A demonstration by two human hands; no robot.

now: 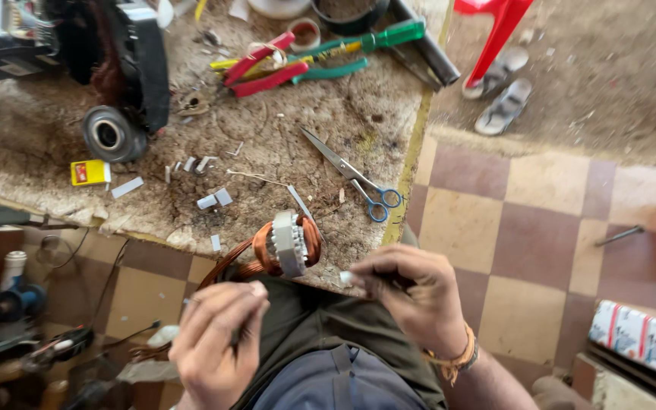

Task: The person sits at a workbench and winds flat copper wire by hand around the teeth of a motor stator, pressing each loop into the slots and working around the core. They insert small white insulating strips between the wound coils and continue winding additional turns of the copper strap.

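**Fine wire drawn between two hands at a winding bench**

A wound stator [290, 243], steel core ringed with copper coil, sits at the workbench [55, 144] near edge, below the blue-handled scissors [354, 178]. It looks heavy and rigid; its enamelled windings seem scratch-prone, so the core is the safer grip. Just below it, the left hand [218, 342] and right hand [411, 292] are each pinched shut on what seems a thin wire, barely visible.

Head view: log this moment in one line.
left hand: pinching thin wire | right hand: pinching small white piece | copper-wound stator: table edge | scissors: untouched
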